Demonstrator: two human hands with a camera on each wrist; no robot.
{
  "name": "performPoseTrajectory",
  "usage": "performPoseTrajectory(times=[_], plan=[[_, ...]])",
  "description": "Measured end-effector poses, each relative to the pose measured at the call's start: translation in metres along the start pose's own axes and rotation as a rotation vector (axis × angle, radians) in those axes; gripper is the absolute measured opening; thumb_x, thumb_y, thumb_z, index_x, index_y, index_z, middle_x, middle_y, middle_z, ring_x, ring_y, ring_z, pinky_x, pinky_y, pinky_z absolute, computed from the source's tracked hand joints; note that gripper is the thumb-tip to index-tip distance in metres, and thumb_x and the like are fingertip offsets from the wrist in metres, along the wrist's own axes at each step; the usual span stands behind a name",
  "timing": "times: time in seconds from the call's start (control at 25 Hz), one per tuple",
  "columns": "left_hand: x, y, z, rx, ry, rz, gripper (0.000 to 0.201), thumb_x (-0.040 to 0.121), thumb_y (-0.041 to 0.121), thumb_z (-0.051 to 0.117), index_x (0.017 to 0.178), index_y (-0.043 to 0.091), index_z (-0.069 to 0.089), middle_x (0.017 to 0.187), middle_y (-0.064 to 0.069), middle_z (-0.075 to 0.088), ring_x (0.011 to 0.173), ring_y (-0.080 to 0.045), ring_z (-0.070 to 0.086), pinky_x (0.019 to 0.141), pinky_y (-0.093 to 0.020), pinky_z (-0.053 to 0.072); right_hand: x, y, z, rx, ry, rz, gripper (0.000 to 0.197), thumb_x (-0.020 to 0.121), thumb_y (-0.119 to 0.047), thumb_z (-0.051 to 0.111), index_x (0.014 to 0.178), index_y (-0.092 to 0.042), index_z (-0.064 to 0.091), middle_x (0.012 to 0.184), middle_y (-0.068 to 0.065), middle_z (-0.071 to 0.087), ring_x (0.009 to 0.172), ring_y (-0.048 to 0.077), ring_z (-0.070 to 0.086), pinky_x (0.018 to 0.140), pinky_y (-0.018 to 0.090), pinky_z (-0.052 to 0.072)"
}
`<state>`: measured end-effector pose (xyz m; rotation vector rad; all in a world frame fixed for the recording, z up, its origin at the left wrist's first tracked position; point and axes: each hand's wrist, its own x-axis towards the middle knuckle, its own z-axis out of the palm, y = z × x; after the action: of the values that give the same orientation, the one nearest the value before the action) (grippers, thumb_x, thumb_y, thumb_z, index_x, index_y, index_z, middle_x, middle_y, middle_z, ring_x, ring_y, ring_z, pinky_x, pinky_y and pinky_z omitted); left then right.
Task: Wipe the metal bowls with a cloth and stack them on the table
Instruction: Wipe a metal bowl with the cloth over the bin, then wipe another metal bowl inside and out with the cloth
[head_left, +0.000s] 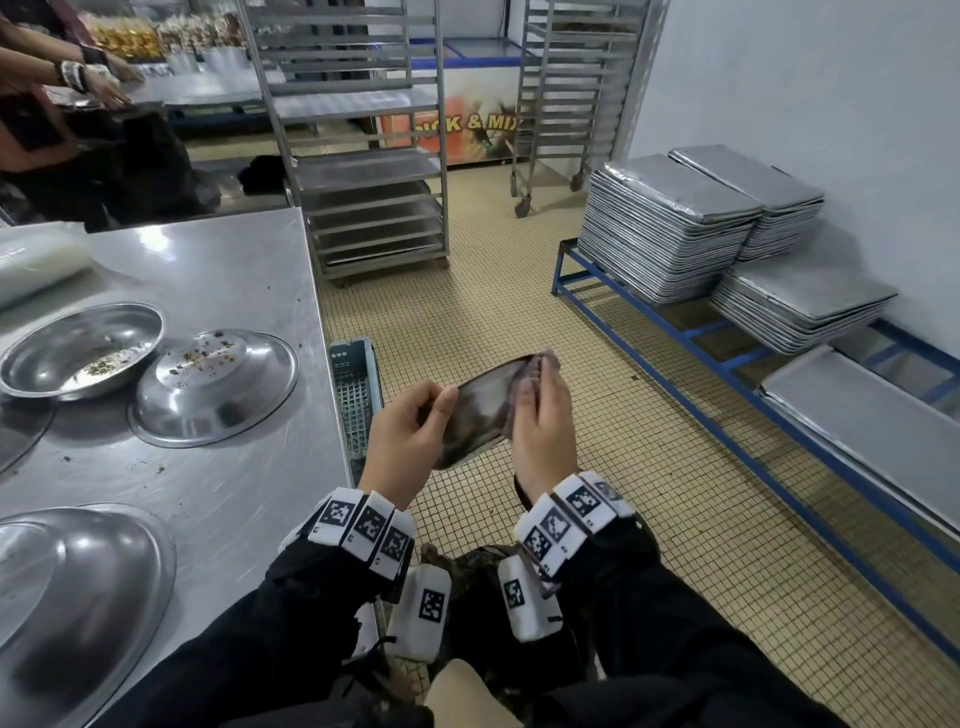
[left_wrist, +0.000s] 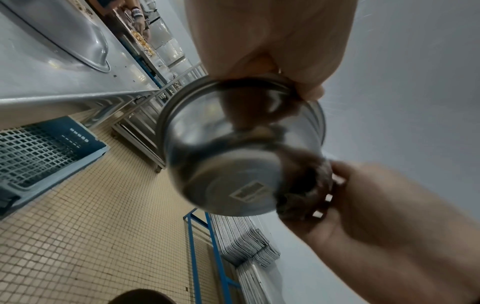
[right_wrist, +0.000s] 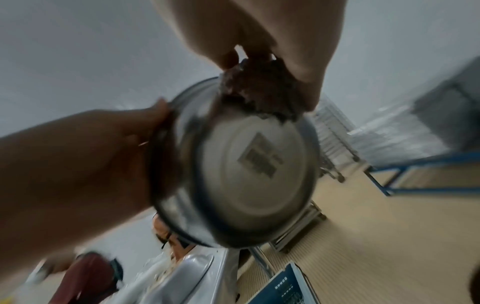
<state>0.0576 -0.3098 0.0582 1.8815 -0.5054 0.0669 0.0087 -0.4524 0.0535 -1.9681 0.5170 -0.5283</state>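
I hold a small metal bowl (head_left: 480, 408) (left_wrist: 233, 164) (right_wrist: 249, 170) in the air over the floor, right of the steel table (head_left: 223, 291). My left hand (head_left: 410, 426) (left_wrist: 272, 51) (right_wrist: 85, 160) grips its rim. My right hand (head_left: 543, 421) (right_wrist: 272, 41) (left_wrist: 376, 205) pinches a dark crumpled cloth (head_left: 540, 364) (left_wrist: 303, 185) (right_wrist: 259, 92) against the bowl's outer side, near its base. On the table stand an upright bowl with crumbs (head_left: 83, 351), an upside-down bowl with crumbs (head_left: 215, 387), and a large upside-down bowl (head_left: 67, 597) at the front left.
A blue plastic crate (head_left: 356, 395) sits on the tiled floor by the table's edge. Stacks of metal trays (head_left: 670, 223) rest on a blue rack (head_left: 727, 358) along the right wall. Tray trolleys (head_left: 363, 156) stand behind. Another person's hands (head_left: 98, 83) work at the far left.
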Motion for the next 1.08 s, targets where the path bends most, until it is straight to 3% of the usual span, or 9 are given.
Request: performPoseTrajectory(times=[0.12,0.24,0.4,0.56,0.68,0.72,0.84,0.96,1.08], plan=[[-0.003,0.000,-0.004,-0.080,0.008,0.022,0.047,0.092,0.056,0.047,0.072,0.016,0.057,0.064,-0.008,0.058,0.060,-0.024,0.055,0.057,-0.037,0.046,0.019,0.009,-0.020,0.411,-0.072,0.439,0.055,0.097,-0.056,0.028,0.126,-0.015,0.051,0.124,0.011,0.057,0.109,0.027,0.057,0.097,0.045,0.048],[-0.008,-0.007,-0.008,-0.059,0.037,0.048,0.037,0.091,0.053,0.044,0.074,0.028,0.065,0.075,0.003,0.060,0.077,-0.022,0.058,0.074,-0.042,0.050,0.030,0.018,-0.037,0.828,-0.293,0.706,0.059,0.088,-0.058,0.049,0.115,-0.006,0.058,0.117,0.023,0.061,0.106,0.037,0.061,0.095,0.055,0.047],[-0.013,-0.009,-0.015,0.020,0.166,-0.102,0.024,0.080,0.032,0.048,0.097,0.016,0.054,0.121,0.003,0.039,0.118,-0.016,0.034,0.107,-0.038,0.032,0.024,0.001,-0.027,0.764,-0.360,0.675,0.035,0.084,-0.006,0.053,0.119,-0.004,0.053,0.115,0.024,0.057,0.099,0.035,0.061,0.082,0.044,0.056],[-0.018,-0.012,-0.045,-0.092,0.343,-0.313,0.052,0.089,0.002,0.049,0.136,0.012,0.030,0.133,-0.004,0.023,0.106,-0.004,0.037,0.078,0.003,0.038,0.014,-0.016,0.009,0.630,-0.439,0.624,0.026,0.090,-0.001,0.049,0.116,-0.005,0.054,0.110,0.018,0.061,0.095,0.028,0.065,0.076,0.036,0.058],[-0.028,-0.030,-0.079,-0.025,0.369,-0.391,0.044,0.089,0.002,0.050,0.127,0.021,0.037,0.128,-0.007,0.038,0.112,-0.017,0.045,0.098,-0.028,0.041,0.016,-0.029,0.044,0.449,-0.555,0.555,0.019,0.093,-0.006,0.051,0.111,-0.006,0.056,0.104,0.017,0.066,0.089,0.026,0.069,0.078,0.038,0.059],[-0.033,-0.037,-0.093,-0.005,0.364,-0.431,0.042,0.090,0.004,0.052,0.125,0.022,0.038,0.119,-0.005,0.048,0.108,-0.020,0.050,0.093,-0.033,0.043,0.018,-0.033,0.059,0.375,-0.580,0.516,0.019,0.092,-0.008,0.052,0.111,-0.006,0.056,0.101,0.016,0.067,0.087,0.026,0.070,0.077,0.039,0.059],[-0.051,-0.057,-0.135,0.087,0.318,-0.554,0.040,0.093,0.012,0.057,0.128,0.015,0.036,0.098,0.001,0.056,0.090,-0.018,0.054,0.069,-0.024,0.039,0.022,-0.040,0.109,0.067,-0.650,0.312,0.022,0.089,-0.017,0.059,0.110,-0.013,0.056,0.093,0.009,0.068,0.073,0.020,0.069,0.071,0.038,0.060],[-0.062,-0.085,-0.173,0.155,0.277,-0.652,0.040,0.091,0.019,0.063,0.121,0.008,0.040,0.104,-0.007,0.058,0.098,-0.025,0.057,0.080,-0.032,0.042,0.013,-0.051,0.151,-0.105,-0.698,0.238,0.039,0.086,-0.023,0.065,0.120,-0.017,0.046,0.090,0.004,0.062,0.054,0.012,0.057,0.048,0.025,0.048],[-0.070,-0.112,-0.195,0.169,0.247,-0.723,0.047,0.085,0.026,0.071,0.120,0.004,0.047,0.108,-0.009,0.059,0.102,-0.026,0.060,0.089,-0.037,0.048,0.002,-0.048,0.181,-0.140,-0.682,0.138,0.055,0.085,-0.019,0.067,0.132,-0.019,0.037,0.111,0.003,0.058,0.068,0.012,0.058,0.049,0.020,0.043]])
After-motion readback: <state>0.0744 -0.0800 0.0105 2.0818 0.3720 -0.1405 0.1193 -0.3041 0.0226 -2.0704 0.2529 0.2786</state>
